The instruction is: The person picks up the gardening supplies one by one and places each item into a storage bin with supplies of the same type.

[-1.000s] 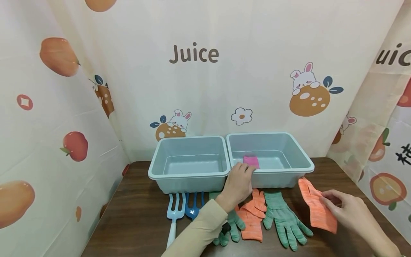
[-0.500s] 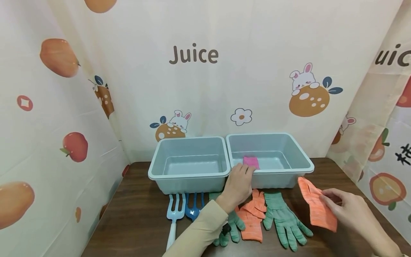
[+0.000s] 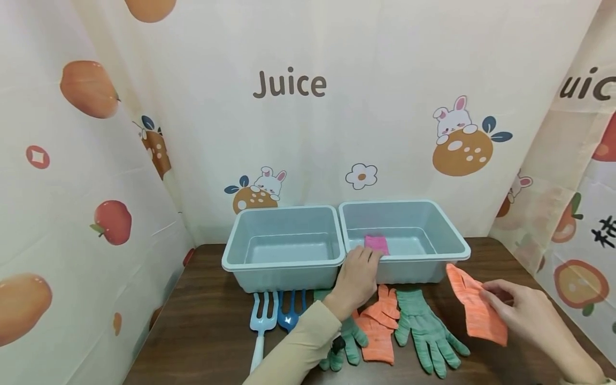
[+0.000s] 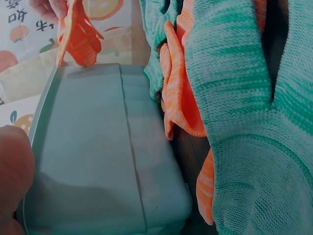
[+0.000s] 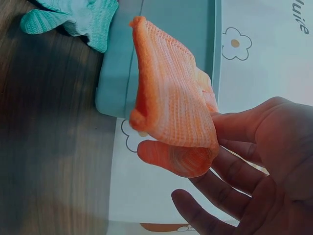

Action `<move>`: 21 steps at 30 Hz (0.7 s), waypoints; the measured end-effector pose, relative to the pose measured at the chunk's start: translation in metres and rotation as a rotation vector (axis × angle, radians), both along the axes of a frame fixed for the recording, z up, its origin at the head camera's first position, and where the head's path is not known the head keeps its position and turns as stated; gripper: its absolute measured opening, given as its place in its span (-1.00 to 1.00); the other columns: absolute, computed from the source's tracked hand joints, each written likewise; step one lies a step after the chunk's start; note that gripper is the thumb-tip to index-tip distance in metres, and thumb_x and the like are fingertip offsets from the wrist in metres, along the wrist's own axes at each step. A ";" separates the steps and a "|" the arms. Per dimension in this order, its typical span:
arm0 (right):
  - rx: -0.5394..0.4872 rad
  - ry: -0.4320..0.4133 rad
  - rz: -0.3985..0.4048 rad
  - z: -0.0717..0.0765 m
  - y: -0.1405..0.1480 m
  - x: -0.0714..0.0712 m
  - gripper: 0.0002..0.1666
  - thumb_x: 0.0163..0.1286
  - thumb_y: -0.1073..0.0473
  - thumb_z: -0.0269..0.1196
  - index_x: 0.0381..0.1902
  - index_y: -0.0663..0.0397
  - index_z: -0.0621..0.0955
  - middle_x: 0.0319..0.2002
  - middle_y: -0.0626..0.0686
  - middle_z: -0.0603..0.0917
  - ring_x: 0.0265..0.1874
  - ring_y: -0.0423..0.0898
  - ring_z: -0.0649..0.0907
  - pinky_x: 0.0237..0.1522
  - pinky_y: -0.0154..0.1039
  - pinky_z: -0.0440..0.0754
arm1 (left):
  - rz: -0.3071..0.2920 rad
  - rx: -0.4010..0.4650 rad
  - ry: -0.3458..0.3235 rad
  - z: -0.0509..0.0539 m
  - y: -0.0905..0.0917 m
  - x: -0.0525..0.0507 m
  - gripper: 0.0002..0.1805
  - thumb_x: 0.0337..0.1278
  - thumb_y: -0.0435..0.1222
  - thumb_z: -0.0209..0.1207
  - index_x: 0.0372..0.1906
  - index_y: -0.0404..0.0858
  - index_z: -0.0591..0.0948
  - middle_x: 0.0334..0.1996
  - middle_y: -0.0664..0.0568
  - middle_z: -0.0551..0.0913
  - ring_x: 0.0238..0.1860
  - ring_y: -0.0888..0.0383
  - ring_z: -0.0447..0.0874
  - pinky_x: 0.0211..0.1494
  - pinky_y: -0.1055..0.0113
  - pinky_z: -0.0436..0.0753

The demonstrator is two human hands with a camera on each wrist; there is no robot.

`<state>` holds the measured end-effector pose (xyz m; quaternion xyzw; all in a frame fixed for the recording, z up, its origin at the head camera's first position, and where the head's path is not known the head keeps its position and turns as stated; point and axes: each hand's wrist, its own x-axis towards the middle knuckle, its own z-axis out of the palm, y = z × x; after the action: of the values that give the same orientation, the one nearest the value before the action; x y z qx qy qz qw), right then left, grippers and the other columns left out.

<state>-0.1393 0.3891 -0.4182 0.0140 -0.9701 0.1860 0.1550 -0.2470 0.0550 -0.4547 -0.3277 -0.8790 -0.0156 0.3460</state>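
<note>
My left hand [image 3: 358, 280] grips the front rim of the right pale blue-grey bin [image 3: 409, 270], its fingers curled over the edge. In the left wrist view, part of that hand shows at the bin's rim. Just inside the bin, near those fingers, lies a small pink piece [image 3: 377, 244]. My right hand [image 3: 522, 310] pinches an orange knit glove [image 3: 481, 310] and holds it up beside the bin's right front corner. In the right wrist view, the cuff of the orange glove [image 5: 173, 93] faces the camera, while the lower fingers are spread.
Left of this bin stands a second bin [image 3: 284, 275]. In front lie a green glove [image 3: 428, 331], an orange glove [image 3: 377, 337] and another green glove [image 3: 353, 342], partly under my left forearm. A light blue fork [image 3: 262, 321] and a dark blue fork-like tool [image 3: 290, 318] lie further left.
Both hands keep nearly the same place and hold. The orange glove in my right hand shifts only slightly. The head view has tilted up a little.
</note>
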 end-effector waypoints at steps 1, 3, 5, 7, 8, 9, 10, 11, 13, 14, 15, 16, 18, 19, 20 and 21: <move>-0.001 0.004 0.005 0.001 0.000 0.000 -0.87 0.44 0.08 0.44 -0.17 -0.01 0.82 -0.39 -0.02 0.84 -0.53 -0.45 0.64 -0.50 -0.31 0.50 | 0.003 0.000 -0.002 0.000 0.000 0.000 -0.70 0.29 -0.32 0.30 0.09 -0.02 0.67 -0.13 0.16 0.67 -0.12 0.19 0.60 -0.03 0.38 0.61; 0.002 0.016 0.011 0.003 -0.001 0.000 -0.88 0.44 0.09 0.44 -0.18 -0.01 0.82 -0.39 -0.03 0.84 -0.53 -0.45 0.63 -0.51 -0.32 0.49 | 0.007 0.004 0.004 0.000 -0.001 0.001 -0.71 0.28 -0.32 0.31 0.07 -0.02 0.68 -0.13 0.16 0.68 -0.13 0.19 0.61 -0.04 0.38 0.62; 0.006 0.025 0.016 0.005 -0.002 -0.001 -0.88 0.43 0.10 0.45 -0.19 -0.01 0.82 -0.40 -0.03 0.83 -0.53 -0.45 0.63 -0.51 -0.32 0.48 | 0.006 0.010 0.007 0.001 -0.001 0.001 -0.71 0.27 -0.32 0.32 0.06 -0.03 0.68 -0.15 0.16 0.67 -0.15 0.19 0.60 -0.05 0.39 0.61; 0.007 0.029 0.021 0.007 -0.003 -0.001 -0.88 0.43 0.10 0.45 -0.19 0.00 0.83 -0.40 -0.03 0.83 -0.53 -0.46 0.62 -0.51 -0.32 0.48 | 0.008 0.012 0.005 0.001 -0.001 0.002 -0.70 0.24 -0.32 0.33 0.05 -0.02 0.69 -0.16 0.16 0.67 -0.16 0.20 0.58 -0.07 0.39 0.60; 0.008 0.030 0.021 0.008 -0.003 -0.001 -0.88 0.43 0.10 0.45 -0.18 0.01 0.82 -0.40 -0.03 0.83 -0.53 -0.46 0.61 -0.52 -0.32 0.48 | 0.010 0.012 0.003 0.001 0.000 0.002 -0.70 0.23 -0.32 0.33 0.05 -0.02 0.68 -0.16 0.16 0.67 -0.17 0.20 0.58 -0.07 0.40 0.59; 0.009 0.030 0.022 0.008 -0.004 -0.001 -0.88 0.43 0.10 0.45 -0.18 0.01 0.83 -0.40 -0.03 0.83 -0.53 -0.46 0.61 -0.52 -0.32 0.48 | 0.010 0.012 -0.001 0.002 0.000 0.002 -0.70 0.22 -0.32 0.34 0.05 -0.03 0.68 -0.17 0.16 0.66 -0.17 0.20 0.56 -0.07 0.40 0.58; 0.009 0.029 0.022 0.009 -0.004 -0.002 -0.87 0.43 0.11 0.45 -0.18 0.02 0.82 -0.40 -0.03 0.83 -0.53 -0.47 0.61 -0.52 -0.32 0.48 | 0.012 0.010 -0.008 0.002 0.000 0.002 -0.70 0.22 -0.32 0.34 0.05 -0.03 0.68 -0.17 0.16 0.66 -0.17 0.20 0.56 -0.07 0.40 0.58; 0.009 0.028 0.022 0.010 -0.005 -0.002 -0.87 0.43 0.10 0.45 -0.18 0.02 0.82 -0.40 -0.03 0.83 -0.53 -0.47 0.60 -0.52 -0.33 0.48 | 0.013 0.010 -0.014 0.002 0.000 0.003 -0.69 0.22 -0.31 0.34 0.05 -0.03 0.67 -0.16 0.16 0.66 -0.17 0.20 0.55 -0.06 0.40 0.58; 0.010 0.029 0.021 0.010 -0.006 -0.003 -0.87 0.43 0.11 0.45 -0.18 0.02 0.82 -0.40 -0.03 0.83 -0.53 -0.48 0.60 -0.52 -0.33 0.48 | 0.019 0.007 -0.029 0.003 0.000 0.004 -0.68 0.23 -0.31 0.34 0.06 -0.03 0.67 -0.16 0.16 0.66 -0.17 0.20 0.55 -0.05 0.41 0.58; 0.008 0.032 0.021 0.011 -0.006 -0.003 -0.87 0.43 0.11 0.45 -0.18 0.02 0.83 -0.40 -0.03 0.83 -0.53 -0.48 0.60 -0.52 -0.33 0.48 | 0.021 0.005 -0.036 0.003 0.000 0.004 -0.68 0.23 -0.31 0.34 0.07 -0.03 0.67 -0.15 0.16 0.66 -0.16 0.20 0.55 -0.04 0.41 0.58; 0.007 0.035 0.020 0.011 -0.007 -0.003 -0.88 0.42 0.11 0.45 -0.18 0.03 0.83 -0.40 -0.03 0.83 -0.53 -0.48 0.60 -0.52 -0.33 0.48 | 0.024 0.003 -0.042 0.003 0.000 0.005 -0.68 0.23 -0.31 0.34 0.07 -0.03 0.67 -0.15 0.16 0.66 -0.16 0.20 0.55 -0.03 0.41 0.58; 0.005 0.039 0.018 0.011 -0.007 -0.003 -0.88 0.41 0.12 0.45 -0.18 0.03 0.83 -0.40 -0.02 0.83 -0.53 -0.49 0.60 -0.52 -0.33 0.49 | 0.028 0.000 -0.044 0.004 0.001 0.005 -0.68 0.23 -0.31 0.33 0.07 -0.03 0.67 -0.15 0.16 0.67 -0.16 0.20 0.55 -0.03 0.41 0.58; 0.003 0.048 0.015 0.012 -0.008 -0.003 -0.88 0.40 0.13 0.46 -0.18 0.04 0.83 -0.41 -0.02 0.83 -0.54 -0.48 0.60 -0.52 -0.33 0.49 | 0.035 -0.005 -0.052 0.004 0.001 0.005 -0.69 0.24 -0.31 0.33 0.07 -0.03 0.67 -0.15 0.16 0.67 -0.15 0.20 0.56 -0.02 0.40 0.59; 0.002 0.051 0.013 0.012 -0.008 -0.003 -0.88 0.40 0.14 0.46 -0.18 0.05 0.83 -0.41 -0.02 0.83 -0.54 -0.49 0.60 -0.52 -0.33 0.49 | 0.038 -0.009 -0.055 0.005 0.001 0.005 -0.69 0.24 -0.31 0.33 0.07 -0.03 0.66 -0.14 0.16 0.66 -0.15 0.20 0.55 -0.02 0.39 0.59; 0.000 0.055 0.013 0.013 -0.009 -0.003 -0.88 0.39 0.14 0.47 -0.18 0.06 0.83 -0.41 -0.02 0.83 -0.54 -0.49 0.60 -0.52 -0.33 0.49 | 0.040 -0.010 -0.058 0.005 0.001 0.005 -0.70 0.25 -0.30 0.33 0.06 -0.03 0.66 -0.14 0.16 0.66 -0.15 0.20 0.56 -0.02 0.39 0.59; -0.001 0.058 0.013 0.013 -0.009 -0.003 -0.87 0.39 0.15 0.47 -0.18 0.06 0.83 -0.41 -0.02 0.83 -0.54 -0.49 0.60 -0.52 -0.34 0.49 | 0.043 -0.012 -0.062 0.006 0.001 0.006 -0.70 0.26 -0.30 0.33 0.06 -0.03 0.66 -0.14 0.15 0.66 -0.14 0.19 0.56 -0.01 0.39 0.60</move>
<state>-0.1424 0.3802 -0.4052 0.0255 -0.9651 0.1867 0.1818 -0.2412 0.0563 -0.4489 -0.3099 -0.8963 -0.0130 0.3170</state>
